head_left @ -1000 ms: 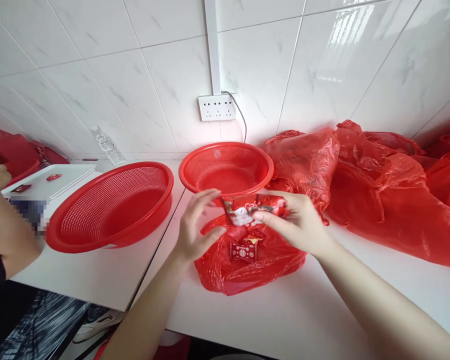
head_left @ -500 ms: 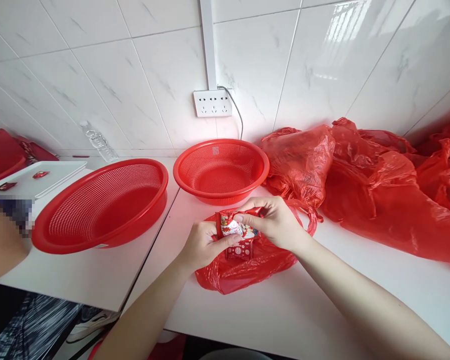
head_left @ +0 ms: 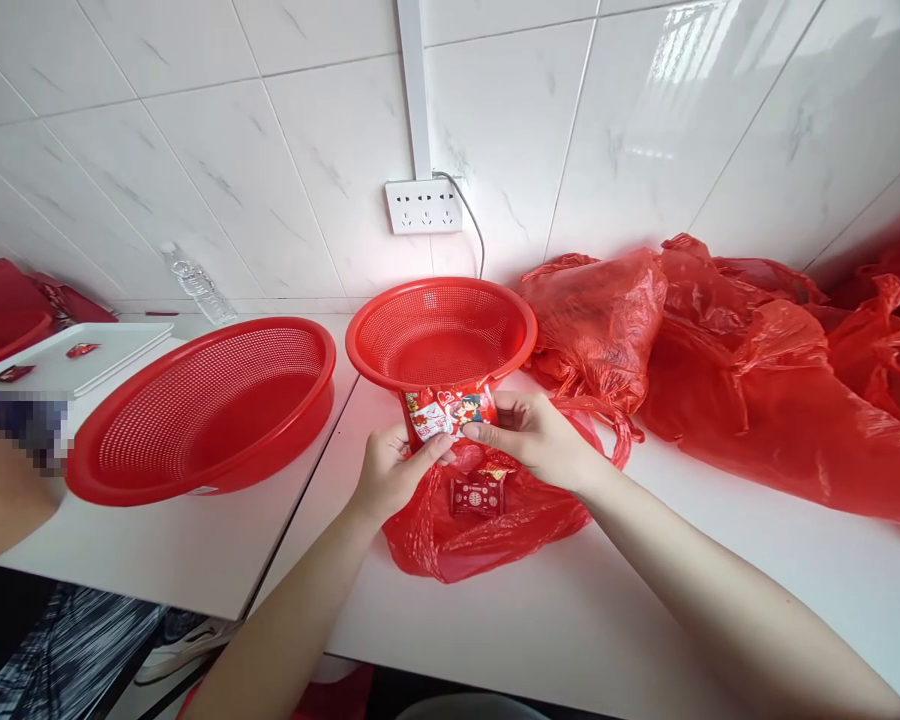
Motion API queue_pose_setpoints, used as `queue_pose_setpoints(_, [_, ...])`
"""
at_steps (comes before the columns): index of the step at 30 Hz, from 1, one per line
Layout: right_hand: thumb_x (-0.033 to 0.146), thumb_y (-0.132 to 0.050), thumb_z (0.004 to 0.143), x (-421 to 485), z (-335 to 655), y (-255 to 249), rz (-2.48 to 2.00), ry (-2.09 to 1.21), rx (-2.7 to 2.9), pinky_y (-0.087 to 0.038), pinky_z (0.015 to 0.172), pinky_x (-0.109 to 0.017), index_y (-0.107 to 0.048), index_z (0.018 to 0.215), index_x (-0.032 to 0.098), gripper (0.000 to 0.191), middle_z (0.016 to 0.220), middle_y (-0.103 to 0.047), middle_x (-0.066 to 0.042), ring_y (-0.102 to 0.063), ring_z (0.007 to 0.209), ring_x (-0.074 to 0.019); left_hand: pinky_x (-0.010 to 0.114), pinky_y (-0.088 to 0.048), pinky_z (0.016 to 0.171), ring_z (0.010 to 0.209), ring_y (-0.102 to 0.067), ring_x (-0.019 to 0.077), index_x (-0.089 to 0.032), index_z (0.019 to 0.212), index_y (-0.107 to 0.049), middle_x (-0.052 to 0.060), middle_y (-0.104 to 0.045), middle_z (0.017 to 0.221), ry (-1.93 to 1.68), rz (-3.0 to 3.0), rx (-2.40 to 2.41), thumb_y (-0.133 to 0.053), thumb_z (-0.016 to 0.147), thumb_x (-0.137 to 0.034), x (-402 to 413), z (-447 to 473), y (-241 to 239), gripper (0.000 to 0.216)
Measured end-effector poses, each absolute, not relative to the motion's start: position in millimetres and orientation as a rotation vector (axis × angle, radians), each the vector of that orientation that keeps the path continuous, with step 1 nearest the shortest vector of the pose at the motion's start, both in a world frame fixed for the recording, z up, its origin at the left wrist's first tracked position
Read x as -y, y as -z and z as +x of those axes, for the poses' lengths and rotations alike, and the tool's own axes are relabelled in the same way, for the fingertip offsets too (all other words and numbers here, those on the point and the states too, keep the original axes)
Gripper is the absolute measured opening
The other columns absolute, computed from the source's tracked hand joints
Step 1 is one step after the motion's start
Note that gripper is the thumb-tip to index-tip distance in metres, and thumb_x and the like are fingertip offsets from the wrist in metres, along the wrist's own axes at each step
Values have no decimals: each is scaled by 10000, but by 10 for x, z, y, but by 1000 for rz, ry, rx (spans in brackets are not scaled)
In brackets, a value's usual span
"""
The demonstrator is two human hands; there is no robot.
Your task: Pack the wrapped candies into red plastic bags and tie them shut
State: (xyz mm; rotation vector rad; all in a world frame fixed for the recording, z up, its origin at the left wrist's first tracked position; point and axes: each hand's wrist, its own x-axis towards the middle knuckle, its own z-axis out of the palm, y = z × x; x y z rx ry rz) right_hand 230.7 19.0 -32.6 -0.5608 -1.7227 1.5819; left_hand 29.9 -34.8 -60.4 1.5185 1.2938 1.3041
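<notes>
A small red printed packet point(head_left: 450, 413) with cartoon figures and white patches is stretched flat between both hands, above the table. My left hand point(head_left: 401, 465) pinches its left lower edge, thumb in front. Its right side is gripped by my right hand point(head_left: 532, 440), thumb across the front and fingers behind. Below them lies a thin red plastic bag point(head_left: 450, 555), spread on the table. On the bag sits a dark red packet point(head_left: 478, 496) with white round patterns, and a bit of gold wrapping shows just above it.
Behind my hands stands a round red plastic basket point(head_left: 442, 290), with a larger one point(head_left: 195, 480) at left. Red plastic bags point(head_left: 757, 420) fill the right side. A white tray point(head_left: 120, 345) holds small red packets. A clear bottle point(head_left: 199, 285) lies by the wall. Another person's arm point(head_left: 11, 485) reaches in at left.
The packet in my hands has moved up and left and is now spread flat, its printed face showing. The dark red packet on the bag is more exposed.
</notes>
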Motion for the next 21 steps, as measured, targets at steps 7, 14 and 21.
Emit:
queue_pose_setpoints(7, [449, -731, 800, -200, 2282, 349, -594, -1541, 1698, -530, 920, -407, -733, 1016, 212, 321, 1004, -731, -42, -674, 953, -237, 282, -545, 708, 769, -701, 196, -143, 890, -730, 62, -754, 847, -1289, 1508, -1340, -708, 828, -378, 328, 323, 652, 244])
queue_pose_setpoints(14, [382, -720, 822, -202, 2228, 426, -519, -1617, 1606, -489, 981, -371, -721, 1029, 223, 261, 1054, -720, -24, -659, 1017, -214, 354, -523, 940, 1085, -664, 257, -173, 1157, -677, 93, -717, 1152, -1205, 1429, -1114, -733, 812, -325, 322, 387, 577, 381])
queue_pose_setpoints(21, [442, -651, 869, -186, 2223, 443, -714, -1581, 1718, -510, 815, -308, -634, 1101, 181, 350, 1124, -668, -61, -630, 926, -173, 391, -534, 913, 1018, -682, 280, -159, 1096, -712, 97, -736, 1063, -1299, 1248, -1138, -731, 813, -323, 292, 329, 628, 327])
